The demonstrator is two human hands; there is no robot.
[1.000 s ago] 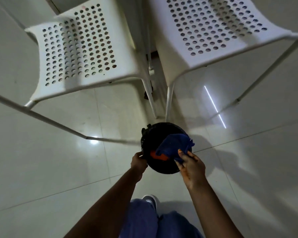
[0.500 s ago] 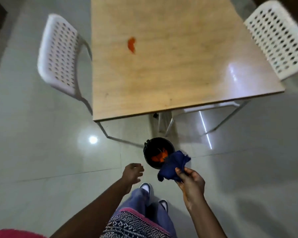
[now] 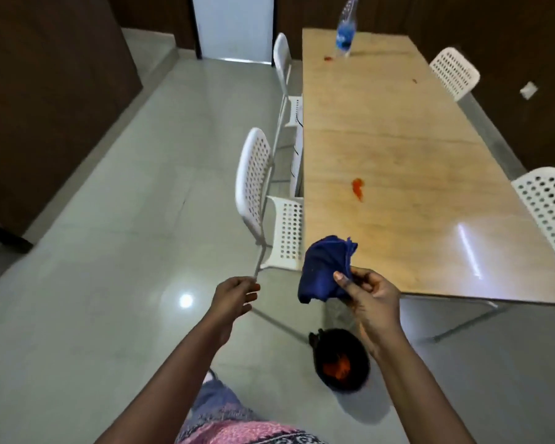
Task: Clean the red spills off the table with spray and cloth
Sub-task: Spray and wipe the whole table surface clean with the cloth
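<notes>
**Blue cloth held at the near end of the stained table**

I saw the right hand [image 3: 370, 294] raised in front of the near edge of a long wooden table [image 3: 398, 149]. Its thumb and fingers were pinching a bunched dark blue cloth [image 3: 322, 270], which hung off to the left of the hand, over the table's near left corner. The left hand [image 3: 234, 298] was held apart from it above the floor, empty, fingers loosely curled toward the thumb.

On the tabletop I saw a red spill [image 3: 358, 188] in the nearer half, well beyond the cloth. A smaller red spot [image 3: 328, 58] lay at the far end, just beside a clear bottle with a blue label [image 3: 345, 30]; I could not tell whether it had a spray head.

On the floor below the right forearm sat a black bucket [image 3: 342, 360] with something orange-red inside. White perforated chairs [image 3: 253, 184] stood along both sides of the table.
</notes>
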